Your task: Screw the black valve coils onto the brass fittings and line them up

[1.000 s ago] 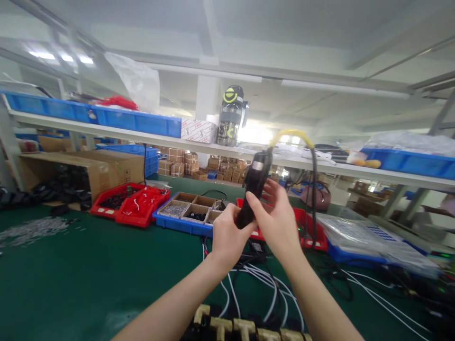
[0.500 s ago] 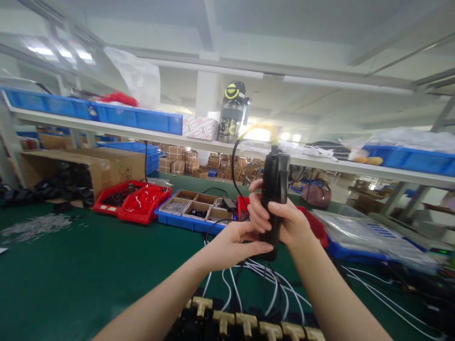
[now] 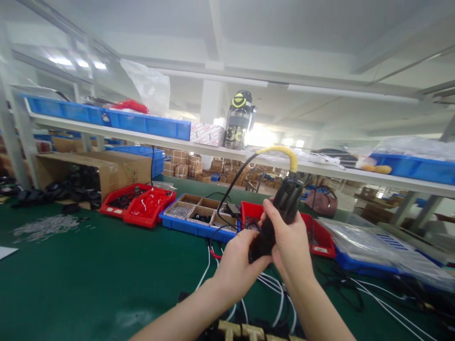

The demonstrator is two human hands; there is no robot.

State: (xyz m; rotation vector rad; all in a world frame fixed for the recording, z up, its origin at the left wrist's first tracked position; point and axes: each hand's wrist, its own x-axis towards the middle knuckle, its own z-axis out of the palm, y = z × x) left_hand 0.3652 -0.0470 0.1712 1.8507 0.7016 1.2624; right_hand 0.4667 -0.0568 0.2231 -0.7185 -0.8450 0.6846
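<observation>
While the black, elongated, plastic-looking device [image 3: 288, 194] tilts right of frame centre, our left hand [image 3: 237, 259] pinches its lower end, our right hand [image 3: 292, 240] clasps its middle, probably for steadiness.

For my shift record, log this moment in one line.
left hand: holds black tool, lower end; right hand: holds tool's middle; tool: tilted; cable: arches from top

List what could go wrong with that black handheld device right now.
The black cable looping across the blue tray in this view could snag there and tug the black device. If the left hand and right hand, both gripping it, slipped, it might drop onto the white cables below.
</observation>
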